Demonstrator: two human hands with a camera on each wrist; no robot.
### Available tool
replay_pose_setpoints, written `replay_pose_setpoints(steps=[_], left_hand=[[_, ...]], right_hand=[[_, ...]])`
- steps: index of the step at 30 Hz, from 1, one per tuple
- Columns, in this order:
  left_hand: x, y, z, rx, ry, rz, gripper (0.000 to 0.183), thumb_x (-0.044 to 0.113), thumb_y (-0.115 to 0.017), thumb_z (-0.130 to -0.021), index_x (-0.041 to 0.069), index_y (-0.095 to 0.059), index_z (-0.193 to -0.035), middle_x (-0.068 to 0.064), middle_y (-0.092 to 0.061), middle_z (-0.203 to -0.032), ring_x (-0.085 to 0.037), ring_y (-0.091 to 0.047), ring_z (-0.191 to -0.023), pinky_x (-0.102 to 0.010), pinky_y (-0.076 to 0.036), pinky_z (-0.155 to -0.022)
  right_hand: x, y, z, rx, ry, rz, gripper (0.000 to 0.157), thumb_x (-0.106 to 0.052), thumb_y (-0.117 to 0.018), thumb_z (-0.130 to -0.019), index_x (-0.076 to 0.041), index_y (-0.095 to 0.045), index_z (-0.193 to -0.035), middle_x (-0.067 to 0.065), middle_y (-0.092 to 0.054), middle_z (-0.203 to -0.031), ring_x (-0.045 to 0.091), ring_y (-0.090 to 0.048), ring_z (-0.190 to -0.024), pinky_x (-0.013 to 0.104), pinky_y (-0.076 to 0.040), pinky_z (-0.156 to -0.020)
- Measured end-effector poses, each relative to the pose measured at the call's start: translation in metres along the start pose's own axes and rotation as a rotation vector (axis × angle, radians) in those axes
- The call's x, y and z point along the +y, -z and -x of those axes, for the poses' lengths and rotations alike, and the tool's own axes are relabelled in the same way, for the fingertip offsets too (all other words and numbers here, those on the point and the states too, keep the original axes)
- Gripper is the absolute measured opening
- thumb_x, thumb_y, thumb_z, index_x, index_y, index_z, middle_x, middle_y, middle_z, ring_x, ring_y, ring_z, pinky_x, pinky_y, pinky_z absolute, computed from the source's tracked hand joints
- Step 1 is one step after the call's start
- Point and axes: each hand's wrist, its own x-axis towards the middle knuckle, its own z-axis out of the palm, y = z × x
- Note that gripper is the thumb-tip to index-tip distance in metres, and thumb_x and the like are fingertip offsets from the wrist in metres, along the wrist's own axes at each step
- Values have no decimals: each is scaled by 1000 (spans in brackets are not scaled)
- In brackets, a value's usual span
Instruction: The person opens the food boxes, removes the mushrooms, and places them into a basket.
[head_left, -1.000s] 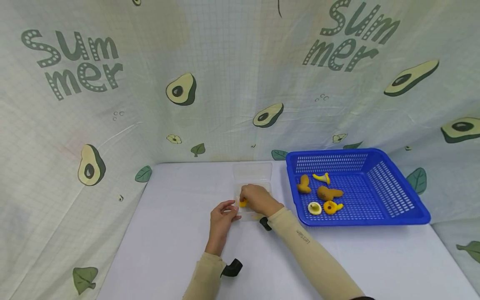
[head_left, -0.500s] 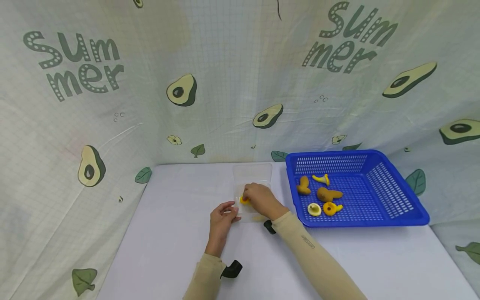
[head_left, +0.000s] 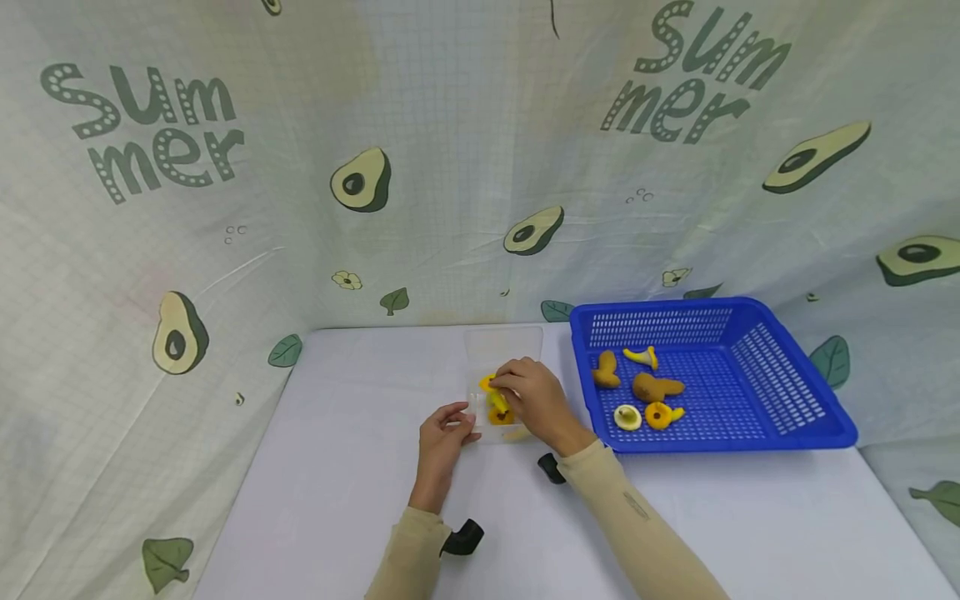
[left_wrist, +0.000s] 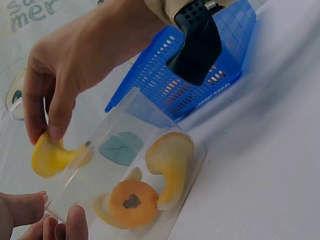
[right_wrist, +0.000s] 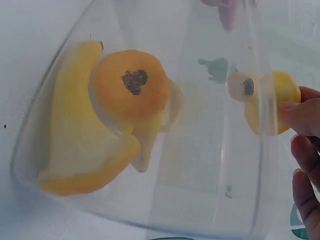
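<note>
My right hand [head_left: 534, 400] pinches a yellow, trumpet-shaped mushroom [left_wrist: 47, 157] between thumb and fingers, at the rim of a clear plastic box [left_wrist: 125, 107]. In the left wrist view its stem points toward the box. Inside lie an orange-capped mushroom [right_wrist: 131, 90] with a dark mark and a paler yellow mushroom [right_wrist: 75, 125] on its side; another pale piece is partly hidden behind the orange cap. My left hand [head_left: 441, 442] grips the box's left side, thumb and fingers curled at its edge. The clear lid [head_left: 510, 343] lies folded back behind the box.
A blue perforated basket [head_left: 780, 421] stands to the right on the white table [head_left: 337, 467]. Several brown and yellow mushrooms lie in its left part, among them a brown one [head_left: 656, 387]. A printed cloth [head_left: 442, 167] hangs behind the table.
My right hand has lifted and shifted right with the yellow mushroom, uncovering yellow and orange mushrooms in the box. My left hand has stayed at the box's left side.
</note>
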Motion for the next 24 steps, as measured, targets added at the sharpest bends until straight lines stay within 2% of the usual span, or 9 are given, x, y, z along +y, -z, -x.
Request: replay_pose_setpoints(steps=[4,11,17,24], left_hand=[[-1,0,-1,2,1,-12,37,-5,-71,-97,-17,-61,-131,-7,-59,-96,-13,-62,-75,-25,-66,-70],[0,-1,-1,18,25,-32,37,-5,-71,-97,-15,-62,-131,-7,-59,-96,-15,-61,-78,-25,-66,-71],[1,-2,-1,29,37,-40,37,-4,-71,-98,-14,-62,-132,-8,-59,-98,-15,-59,-77,-27,-67,-73],[1,-2,-3,35,37,-49,37,-5,-72,-97,-13,-62,-132,-8,-59,-101,-16,-59,-80,-30,-67,-74]], right_hand=[[-3,8,5,83,11,-17,16,2,-88,-83,-6,-84,-97,3,-75,-98,22,-66,-90,35,-59,-78],[-4,26,15,189,2,-6,18,4,-87,-83,-4,-83,-98,6,-74,-101,24,-68,-95,40,-61,-86],[-1,41,24,301,-32,6,20,8,-88,-79,-3,-83,-95,7,-75,-97,27,-69,-92,44,-59,-82],[7,59,37,361,-84,17,22,12,-87,-78,0,-82,-96,11,-75,-99,30,-69,-93,41,-53,-83]])
